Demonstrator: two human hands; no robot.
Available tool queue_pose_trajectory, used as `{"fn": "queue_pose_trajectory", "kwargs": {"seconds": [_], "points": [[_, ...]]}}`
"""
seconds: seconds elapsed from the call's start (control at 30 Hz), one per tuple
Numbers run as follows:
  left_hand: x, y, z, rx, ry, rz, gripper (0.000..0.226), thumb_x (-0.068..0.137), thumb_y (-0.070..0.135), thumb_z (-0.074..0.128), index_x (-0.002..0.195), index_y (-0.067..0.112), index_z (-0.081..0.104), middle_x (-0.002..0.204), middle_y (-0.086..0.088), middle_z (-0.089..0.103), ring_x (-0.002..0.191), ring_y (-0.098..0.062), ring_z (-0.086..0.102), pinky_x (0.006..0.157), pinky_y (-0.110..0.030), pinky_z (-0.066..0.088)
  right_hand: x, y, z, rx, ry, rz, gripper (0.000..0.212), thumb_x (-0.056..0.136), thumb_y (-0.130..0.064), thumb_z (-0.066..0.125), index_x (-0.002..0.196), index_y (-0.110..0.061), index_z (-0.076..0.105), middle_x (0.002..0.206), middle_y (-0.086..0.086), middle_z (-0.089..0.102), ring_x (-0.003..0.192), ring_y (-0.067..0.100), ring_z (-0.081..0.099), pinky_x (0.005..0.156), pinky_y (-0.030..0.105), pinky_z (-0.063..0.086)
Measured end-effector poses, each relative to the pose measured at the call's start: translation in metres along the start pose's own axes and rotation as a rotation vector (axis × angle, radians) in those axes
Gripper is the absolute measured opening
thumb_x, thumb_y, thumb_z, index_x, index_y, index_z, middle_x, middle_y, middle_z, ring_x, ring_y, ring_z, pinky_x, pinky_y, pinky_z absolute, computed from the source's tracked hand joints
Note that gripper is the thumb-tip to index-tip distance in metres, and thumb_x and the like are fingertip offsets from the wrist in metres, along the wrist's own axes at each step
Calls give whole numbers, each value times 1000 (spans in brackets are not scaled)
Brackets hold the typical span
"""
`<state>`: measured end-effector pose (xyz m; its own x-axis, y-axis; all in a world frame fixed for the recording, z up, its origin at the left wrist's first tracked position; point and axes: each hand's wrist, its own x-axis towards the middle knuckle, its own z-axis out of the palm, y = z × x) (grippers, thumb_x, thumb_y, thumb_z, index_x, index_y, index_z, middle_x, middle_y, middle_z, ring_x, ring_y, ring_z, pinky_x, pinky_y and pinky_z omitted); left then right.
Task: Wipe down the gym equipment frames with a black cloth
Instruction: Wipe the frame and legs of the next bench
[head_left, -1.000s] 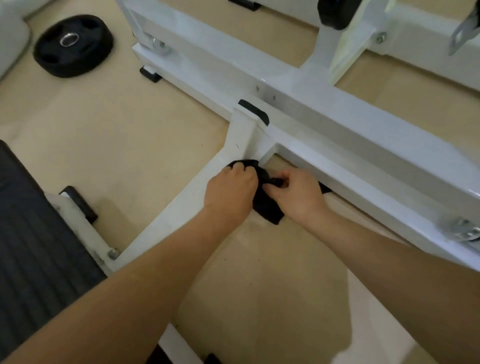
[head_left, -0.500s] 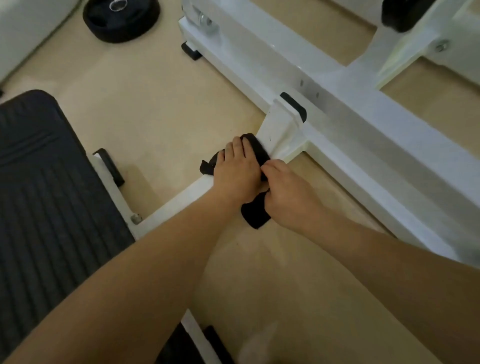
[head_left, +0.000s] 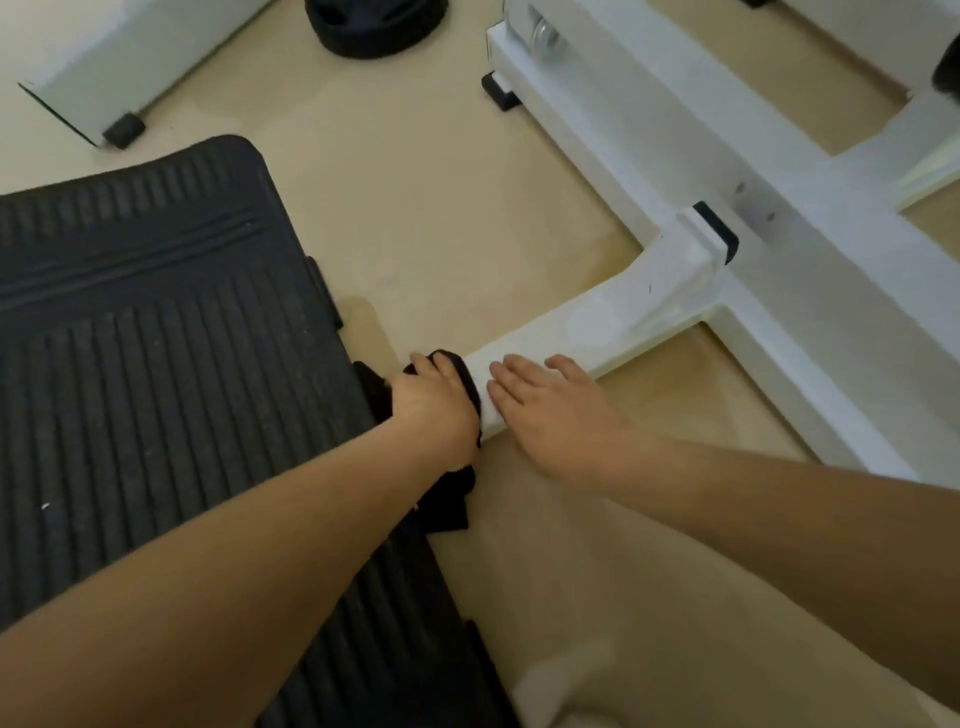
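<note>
Gripping the black cloth with curled fingers, your left hand clamps it over the white frame bar near the middle of the view, right where the bar meets the ribbed black platform at 9 o'clock. A loose tail of cloth hangs toward 6 o'clock, close to the floor. It could drag there and pick up grit that you would then smear on the paint. Push further toward 9 o'clock and your knuckles or the cloth may jam against the platform edge. Your right hand lies flat and empty on the bar at 3 o'clock of the left, fingers straight. That bare palm could leave marks. The joint with the base beam lies at 2 o'clock.
</note>
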<state>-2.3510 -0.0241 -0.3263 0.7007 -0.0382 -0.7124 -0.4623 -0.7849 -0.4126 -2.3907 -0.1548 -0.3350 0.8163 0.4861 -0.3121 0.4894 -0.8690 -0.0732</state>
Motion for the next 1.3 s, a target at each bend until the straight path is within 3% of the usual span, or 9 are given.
{"fn": "queue_pose_trajectory", "kwargs": {"seconds": [0.1, 0.2, 0.33, 0.5, 0.7, 0.97, 1.03, 1.1, 1.3], "points": [[15, 32, -22, -22, 164, 37, 86, 97, 37, 45, 148, -4, -10, 157, -24, -6, 145, -43, -2, 109, -59, 25, -12, 35, -4, 62, 80, 47, 29, 94, -21, 40, 120, -18, 54, 133, 1, 50, 126, 21, 40, 91, 35, 36], [19, 71, -54, -162, 288, 112, 81, 98, 49, 31, 151, 3, -10, 157, -24, -11, 144, -47, -1, 115, -59, 10, -9, 69, -11, 428, 198, 243, 17, 88, -11, 45, 102, -16, 54, 109, 3, 55, 97, 20, 52, 74, 28, 39], [-9, 55, -43, -171, 316, 245, 90, 94, 62, 32, 152, 5, -8, 158, -21, -11, 143, -45, 10, 118, -50, 8, -3, 67, -14, 595, 157, 209, 61, 91, -14, 46, 149, -16, 27, 154, 3, 24, 139, 22, 28, 112, 33, 29], [-34, -18, -8, 107, 174, 146, 80, 100, 52, 30, 151, -1, 1, 156, -29, 1, 139, -41, 27, 110, -46, 30, 25, -6, 19, 189, 34, -7, 79, 97, -49, 34, 153, -11, -6, 160, 10, -14, 147, 27, -12, 119, 45, -3], [-15, -13, -15, 25, 15, 94, 100, 90, 63, 46, 150, 0, -1, 151, -20, 22, 130, -35, 37, 97, -44, 43, 33, -21, 46, 88, 202, 53, 74, 100, -42, 28, 150, -10, -15, 160, 8, -17, 147, 24, -15, 116, 52, -8], [26, 80, -43, -294, 461, -11, 71, 99, 35, 33, 148, -6, 1, 147, -33, 21, 132, -48, 29, 112, -51, 24, -12, 67, 41, -95, 167, 332, 63, 98, -27, 21, 150, -3, -6, 161, 14, 0, 148, 27, 0, 118, 40, 2], [25, 70, -43, -194, 393, 35, 69, 100, 31, 31, 148, -5, -4, 151, -33, 13, 135, -47, 25, 112, -47, 24, -7, 43, 37, 2, 304, 425, 55, 89, -20, 46, 141, -3, 40, 144, 19, 41, 131, 34, 40, 99, 44, 40], [16, 47, -34, -59, 244, 37, 74, 100, 29, 35, 149, -3, -10, 155, -31, 1, 139, -46, 19, 111, -44, 29, 0, 9, 44, 174, 476, 419, 44, 76, -11, 64, 119, -7, 59, 112, 16, 58, 94, 31, 55, 72, 39, 48], [-26, -3, 0, 412, -229, 35, 90, 94, 48, 51, 152, 10, -5, 157, -24, -1, 128, -38, 40, 98, -45, 41, 18, -81, 44, 684, 431, 150, 78, 80, -9, 65, 148, -18, 29, 112, 10, 46, 100, 25, 43, 68, 32, 49]]}}
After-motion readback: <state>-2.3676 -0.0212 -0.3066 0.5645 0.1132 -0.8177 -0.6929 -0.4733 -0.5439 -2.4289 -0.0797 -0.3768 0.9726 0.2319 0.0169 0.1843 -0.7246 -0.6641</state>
